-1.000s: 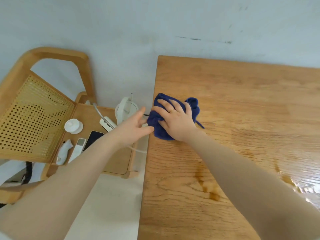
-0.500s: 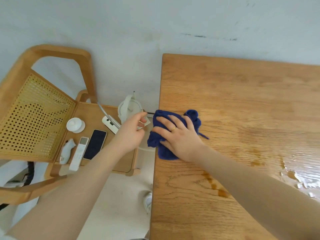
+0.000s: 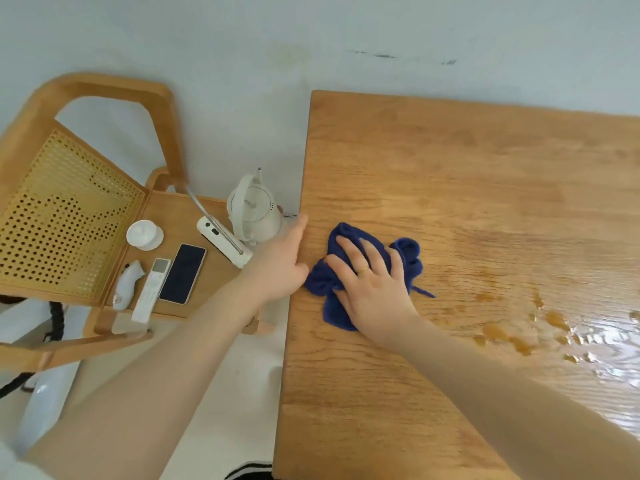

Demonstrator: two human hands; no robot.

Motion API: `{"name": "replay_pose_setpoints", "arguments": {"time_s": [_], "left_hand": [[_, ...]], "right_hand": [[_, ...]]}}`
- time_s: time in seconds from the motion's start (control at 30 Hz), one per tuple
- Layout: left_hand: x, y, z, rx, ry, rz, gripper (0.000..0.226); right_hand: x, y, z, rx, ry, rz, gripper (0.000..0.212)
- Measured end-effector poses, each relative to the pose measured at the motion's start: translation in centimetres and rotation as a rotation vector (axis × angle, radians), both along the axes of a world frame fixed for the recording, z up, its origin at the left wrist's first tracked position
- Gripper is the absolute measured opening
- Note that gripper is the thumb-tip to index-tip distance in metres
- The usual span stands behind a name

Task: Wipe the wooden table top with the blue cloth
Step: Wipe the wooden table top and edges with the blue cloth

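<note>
A person's right hand (image 3: 375,292) presses flat, fingers spread and straight, on a crumpled dark blue cloth (image 3: 349,271) lying on a light-brown wooden desk (image 3: 467,188), near the desk's left edge; a gold ring shows on one finger. The grip of that hand is apart, palm down on the fabric, not curled round it. At nine o'clock from the cloth, the left hand (image 3: 282,263) rests against the desk's left edge, its fingers fairly straight and holding nothing. At three to four o'clock from the cloth, amber droplets and a glossy wet patch (image 3: 554,332) spread over the wood. At nine o'clock, off the desk, a pale wooden chair with a perforated cane back (image 3: 65,216) carries a white electric kettle (image 3: 254,209), a white power strip (image 3: 223,245), a black smartphone (image 3: 182,273), a white remote control (image 3: 151,289), a small white round lid (image 3: 144,234) and a small white curved object (image 3: 126,284) that cannot be identified. A pale wall (image 3: 311,36) stands at twelve o'clock.
</note>
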State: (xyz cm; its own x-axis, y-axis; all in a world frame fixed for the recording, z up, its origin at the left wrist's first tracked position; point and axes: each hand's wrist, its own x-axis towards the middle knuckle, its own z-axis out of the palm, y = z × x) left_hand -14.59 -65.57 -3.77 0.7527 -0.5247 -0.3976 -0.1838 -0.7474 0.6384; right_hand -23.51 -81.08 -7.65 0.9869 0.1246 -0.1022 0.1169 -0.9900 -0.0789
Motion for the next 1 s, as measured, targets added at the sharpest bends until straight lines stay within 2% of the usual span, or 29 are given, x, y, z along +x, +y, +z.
{"name": "replay_pose_setpoints", "arguments": {"time_s": [0.07,0.17,0.27,0.4,0.5,0.6,0.8,1.0], "left_hand": [[-0.5,0.3,-0.3,0.046,0.009,-0.074,0.073],[-1.7,0.7,-0.5,-0.053,-0.011,0.037,0.074],[-3.4,1.2,-0.2,-0.061,-0.047,0.063,0.092],[-6.0,1.5,0.1,0.123,-0.072,-0.136,0.126],[-6.9,1.7,-0.2,0.301,-0.166,-0.25,0.131],[-7.6,1.0,-0.2,0.431,-0.275,-0.278,0.128],[-7.5,0.7,0.3,0.606,-0.297,-0.347,0.144],[-7.7,0.1,0.4,0.658,-0.334,-0.329,0.14]], "right_hand": [[1.6,-0.5,0.0,0.017,-0.006,-0.01,0.042],[5.8,-0.6,0.4,0.104,0.054,-0.201,0.042],[6.8,0.4,1.0,0.122,0.108,-0.282,0.044],[-0.7,2.1,0.8,0.023,0.032,-0.101,0.048],[-6.1,2.6,0.5,0.002,0.075,-0.008,0.051],[-5.4,1.0,0.7,-0.01,0.065,0.092,0.049],[0.7,-1.7,0.8,0.037,0.082,-0.103,0.051],[-6.9,0.5,0.5,0.004,0.003,-0.121,0.048]]}}
